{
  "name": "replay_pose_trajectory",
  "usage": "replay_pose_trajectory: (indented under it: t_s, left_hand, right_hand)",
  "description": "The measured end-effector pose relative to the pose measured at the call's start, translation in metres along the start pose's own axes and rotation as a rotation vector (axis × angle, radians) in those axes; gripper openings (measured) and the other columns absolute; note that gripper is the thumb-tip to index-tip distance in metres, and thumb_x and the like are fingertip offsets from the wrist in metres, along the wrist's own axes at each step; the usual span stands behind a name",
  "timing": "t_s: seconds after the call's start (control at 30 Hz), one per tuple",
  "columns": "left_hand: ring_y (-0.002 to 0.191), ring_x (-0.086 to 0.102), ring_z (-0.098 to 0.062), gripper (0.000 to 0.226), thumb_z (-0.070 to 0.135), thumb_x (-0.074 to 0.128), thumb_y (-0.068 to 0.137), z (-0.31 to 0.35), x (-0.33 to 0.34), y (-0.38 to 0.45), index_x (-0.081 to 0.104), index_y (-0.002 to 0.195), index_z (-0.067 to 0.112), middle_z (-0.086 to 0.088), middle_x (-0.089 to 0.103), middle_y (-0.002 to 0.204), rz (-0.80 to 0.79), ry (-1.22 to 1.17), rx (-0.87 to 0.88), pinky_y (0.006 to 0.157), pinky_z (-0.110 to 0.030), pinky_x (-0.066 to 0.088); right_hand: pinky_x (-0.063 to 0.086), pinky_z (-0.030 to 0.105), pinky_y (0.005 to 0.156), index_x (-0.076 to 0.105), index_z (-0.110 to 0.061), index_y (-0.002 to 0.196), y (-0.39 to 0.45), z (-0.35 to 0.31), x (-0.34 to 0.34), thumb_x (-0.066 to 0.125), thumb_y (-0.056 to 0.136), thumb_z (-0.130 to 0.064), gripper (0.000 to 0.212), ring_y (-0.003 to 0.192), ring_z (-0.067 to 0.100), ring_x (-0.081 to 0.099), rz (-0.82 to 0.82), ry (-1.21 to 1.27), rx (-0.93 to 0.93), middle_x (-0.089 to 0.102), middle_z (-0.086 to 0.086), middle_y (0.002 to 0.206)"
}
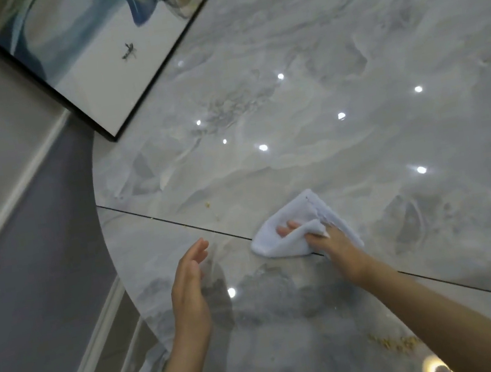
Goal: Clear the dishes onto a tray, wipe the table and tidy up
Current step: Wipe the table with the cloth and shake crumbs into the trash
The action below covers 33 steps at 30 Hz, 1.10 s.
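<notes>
- Right hand (330,241), lower centre, grips a white cloth (295,229) lying on the marble table (348,74).
- Left hand (189,286), lower left, flat with fingers straight, holds nothing.
- Framed picture (96,48) at upper left.
- Crumbs (395,343) at lower right; a few specks (207,204) just beyond the cloth.

Single head-worn wide-angle view, tilted forward and down, close above the glossy grey marble-patterned tabletop (303,88), its near rounded edge at frame bottom-left.

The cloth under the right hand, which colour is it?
White; the cloth shows best in the head view.
</notes>
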<state>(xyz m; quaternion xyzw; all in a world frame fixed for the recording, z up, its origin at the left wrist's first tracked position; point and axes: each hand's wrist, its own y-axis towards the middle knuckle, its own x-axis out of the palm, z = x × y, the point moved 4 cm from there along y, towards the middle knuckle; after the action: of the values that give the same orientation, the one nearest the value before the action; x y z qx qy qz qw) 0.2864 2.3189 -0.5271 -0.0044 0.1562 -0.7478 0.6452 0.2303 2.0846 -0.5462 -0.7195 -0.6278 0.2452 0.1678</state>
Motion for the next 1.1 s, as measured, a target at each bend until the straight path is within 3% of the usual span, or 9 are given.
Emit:
replay_pose_trajectory:
  t_s: [0.13, 0.27, 0.43, 0.57, 0.63, 0.73, 0.9, 1.03, 1.1]
  left_hand:
    - [0.119, 0.052, -0.013, 0.032, 0.023, 0.027, 0.103, 0.000, -0.004, -0.010, 0.053, 0.115, 0.037, 0.015, 0.057, 0.121, 0.067, -0.035, -0.005, 0.099, -0.035, 0.039]
    - [0.113, 0.054, -0.010, 0.036, 0.016, 0.024, 0.103, 0.002, -0.006, -0.021, 0.054, 0.112, 0.034, 0.015, 0.058, 0.117, 0.128, -0.095, -0.049, 0.099, -0.035, 0.039]
    - [0.114, 0.054, -0.014, 0.035, 0.016, 0.024, 0.103, 0.003, -0.009, -0.040, 0.054, 0.114, 0.031, 0.005, 0.058, 0.122, 0.163, -0.115, -0.037, 0.099, -0.035, 0.040]
    - [0.118, 0.052, -0.012, 0.034, 0.022, 0.024, 0.103, -0.003, -0.012, -0.055, 0.053, 0.118, 0.031, 0.013, 0.058, 0.121, 0.182, -0.117, -0.057, 0.101, -0.033, 0.039]
    - [0.119, 0.052, -0.011, 0.034, 0.024, 0.024, 0.103, -0.006, -0.014, -0.060, 0.053, 0.118, 0.031, 0.013, 0.058, 0.121, 0.194, -0.124, -0.064, 0.100, -0.032, 0.040]
    - [0.119, 0.052, -0.013, 0.034, 0.023, 0.025, 0.102, -0.009, -0.022, -0.060, 0.054, 0.118, 0.029, 0.009, 0.058, 0.122, 0.209, -0.148, -0.081, 0.101, -0.033, 0.040]
    - [0.122, 0.051, -0.018, 0.035, 0.020, 0.025, 0.102, -0.012, -0.045, -0.045, 0.054, 0.122, 0.022, 0.005, 0.058, 0.125, 0.235, -0.171, -0.076, 0.104, -0.038, 0.038]
    - [0.120, 0.053, -0.013, 0.034, 0.022, 0.028, 0.099, -0.009, -0.059, -0.032, 0.055, 0.120, 0.022, 0.006, 0.059, 0.125, 0.235, -0.183, -0.055, 0.102, -0.031, 0.039]
    - [0.119, 0.053, -0.007, 0.036, 0.031, 0.033, 0.094, -0.008, -0.066, -0.025, 0.055, 0.120, 0.024, 0.011, 0.059, 0.124, 0.219, -0.192, -0.056, 0.098, -0.023, 0.042]
  right_hand:
    - [0.041, 0.026, 0.105, 0.047, -0.003, 0.133, -0.044, 0.026, 0.007, 0.041, 0.098, -0.007, 0.036, 0.125, 0.013, 0.051, -0.112, 0.099, 0.087, 0.052, -0.003, 0.136]
    - [0.049, 0.035, 0.098, 0.061, -0.022, 0.105, -0.078, 0.045, 0.002, 0.046, 0.095, -0.004, 0.026, 0.111, 0.018, 0.063, -0.179, 0.179, 0.134, 0.068, 0.000, 0.116]
    - [0.054, 0.021, 0.076, 0.058, -0.009, 0.107, -0.106, 0.060, -0.004, 0.044, 0.096, -0.003, 0.020, 0.091, 0.009, 0.070, -0.240, 0.206, 0.199, 0.075, -0.008, 0.091]
    - [0.049, 0.026, 0.068, 0.046, 0.018, 0.124, -0.111, 0.070, -0.010, 0.030, 0.097, 0.004, 0.034, 0.065, 0.018, 0.066, 0.049, 0.529, 0.302, 0.069, 0.002, 0.062]
    - [0.051, 0.027, 0.057, 0.060, 0.021, 0.100, -0.112, 0.064, -0.009, 0.030, 0.099, -0.011, 0.044, 0.058, 0.027, 0.063, 0.181, 0.726, 0.385, 0.065, 0.010, 0.052]
    - [0.047, 0.017, 0.036, 0.072, -0.001, 0.063, -0.097, 0.036, 0.001, 0.041, 0.097, -0.027, 0.052, 0.043, 0.019, 0.064, 0.299, 0.882, 0.326, 0.066, 0.011, 0.051]
    - [0.054, 0.016, 0.058, 0.073, -0.013, 0.094, -0.031, -0.024, 0.035, 0.042, 0.096, -0.031, 0.036, 0.069, 0.012, 0.070, 0.385, 0.940, 0.043, 0.074, 0.001, 0.076]
    - [0.038, 0.039, 0.106, 0.037, -0.016, 0.142, 0.039, -0.051, 0.073, 0.044, 0.096, -0.036, 0.050, 0.121, 0.022, 0.048, 0.382, 0.577, 0.061, 0.050, 0.005, 0.131]
    - [0.038, 0.041, 0.098, 0.043, -0.017, 0.135, 0.067, -0.053, 0.091, 0.047, 0.091, -0.041, 0.050, 0.109, 0.024, 0.049, 0.358, 0.438, 0.111, 0.052, 0.006, 0.114]
